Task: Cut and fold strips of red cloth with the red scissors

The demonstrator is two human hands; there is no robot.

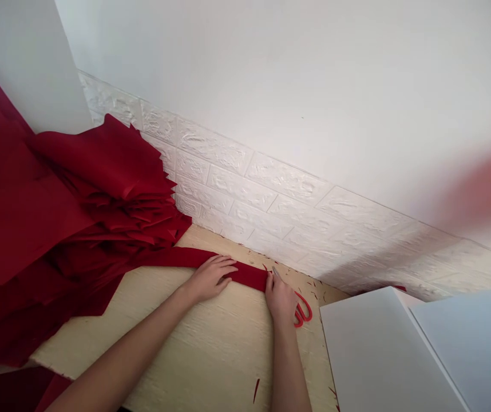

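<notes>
Nearest to us on the wooden board [211,343] we see a small red scrap [256,390] by its near edge, and against the board's right edge a white panel [378,355] closes off that side. Further in, the left hand [211,277] lies flat with its fingers spread, pressing down on the red strip [249,276]. The right hand [280,298] is curled around the red handles of the scissors [303,312], whose blades point away from us toward the board's far edge and meet the strip's cut end. We find the strip lying along the far edge of the board, its long axis running from the left side to that end just right of the middle. Tiny red snippets [314,284] dot the board's far right corner. Over the board's left end a pile of red sheets [117,183] spills onto the strip, and beyond the board rises the white brick-pattern wall [271,200].
</notes>
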